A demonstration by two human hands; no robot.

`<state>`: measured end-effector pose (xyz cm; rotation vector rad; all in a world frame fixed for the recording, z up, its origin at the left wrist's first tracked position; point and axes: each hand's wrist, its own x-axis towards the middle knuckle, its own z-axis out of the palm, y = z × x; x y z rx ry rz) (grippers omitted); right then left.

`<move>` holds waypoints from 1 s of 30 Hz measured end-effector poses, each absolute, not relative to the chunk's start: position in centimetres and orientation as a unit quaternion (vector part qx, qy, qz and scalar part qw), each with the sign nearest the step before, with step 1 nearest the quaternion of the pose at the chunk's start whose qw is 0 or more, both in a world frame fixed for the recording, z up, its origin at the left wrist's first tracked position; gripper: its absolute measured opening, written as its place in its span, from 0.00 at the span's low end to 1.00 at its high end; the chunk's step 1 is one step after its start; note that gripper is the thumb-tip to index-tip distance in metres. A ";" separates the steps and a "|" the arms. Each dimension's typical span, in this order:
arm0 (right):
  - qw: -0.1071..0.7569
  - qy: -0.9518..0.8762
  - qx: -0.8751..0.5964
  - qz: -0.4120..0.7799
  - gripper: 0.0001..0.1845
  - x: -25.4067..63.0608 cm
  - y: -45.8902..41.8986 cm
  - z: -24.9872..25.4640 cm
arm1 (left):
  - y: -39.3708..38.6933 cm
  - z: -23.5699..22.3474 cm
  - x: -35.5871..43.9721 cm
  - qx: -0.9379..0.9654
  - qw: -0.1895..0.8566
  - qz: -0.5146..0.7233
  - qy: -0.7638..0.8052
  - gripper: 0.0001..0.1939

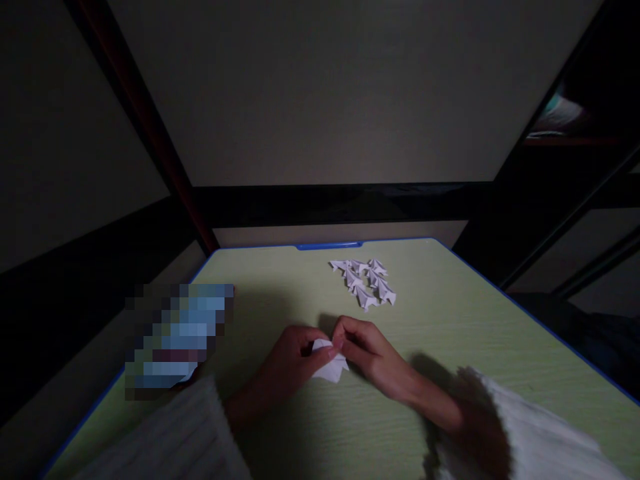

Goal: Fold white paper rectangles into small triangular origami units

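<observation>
At six o'clock, left hand (294, 352) and right hand (369, 345) pinched white paper (331, 371).
I feared hard tugs might rip it.

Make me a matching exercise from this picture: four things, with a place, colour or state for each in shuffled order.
1. Loose paper piece
2. Folded paper pieces
3. Tabletop
4. Right sleeve

A. Pale green, blue-edged
B. Grouped beyond the hands
C. Whitish cloth
D. Between left hand and right hand

Pairs: 1-D, 2-B, 3-A, 4-C
</observation>
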<state>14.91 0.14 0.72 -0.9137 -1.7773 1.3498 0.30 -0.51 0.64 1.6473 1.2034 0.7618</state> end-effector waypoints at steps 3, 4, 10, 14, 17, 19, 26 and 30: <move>0.347 -0.708 -0.355 0.503 0.08 14.9 0.1 0.8 | -0.6 0.7 0.2 0.690 0.443 0.304 0.486 0.13; 0.340 -0.714 -0.355 0.498 0.07 14.8 0.0 0.8 | -0.7 0.7 0.1 0.697 0.434 0.301 0.485 0.13; 0.318 -0.745 -0.353 0.468 0.10 14.8 -0.3 0.9 | -1.2 0.7 -0.1 0.725 0.386 0.282 0.496 0.09; 0.313 -0.734 -0.346 0.493 0.13 14.9 -0.1 0.8 | -1.1 0.7 0.1 0.727 0.414 0.277 0.473 0.12; 0.323 -0.715 -0.344 0.515 0.16 15.0 0.0 0.8 | -0.8 0.7 0.1 0.700 0.470 0.280 0.459 0.12; 0.335 -0.710 -0.343 0.516 0.17 14.9 0.0 0.8 | -0.7 0.7 0.0 0.681 0.502 0.287 0.450 0.10; 0.351 -0.705 -0.347 0.509 0.17 14.9 -0.1 0.9 | -0.7 0.4 0.1 0.629 0.580 0.289 0.429 0.13; 0.330 -0.718 -0.344 0.507 0.16 14.9 -0.1 0.8 | -0.6 0.3 0.1 0.640 0.570 0.286 0.428 0.14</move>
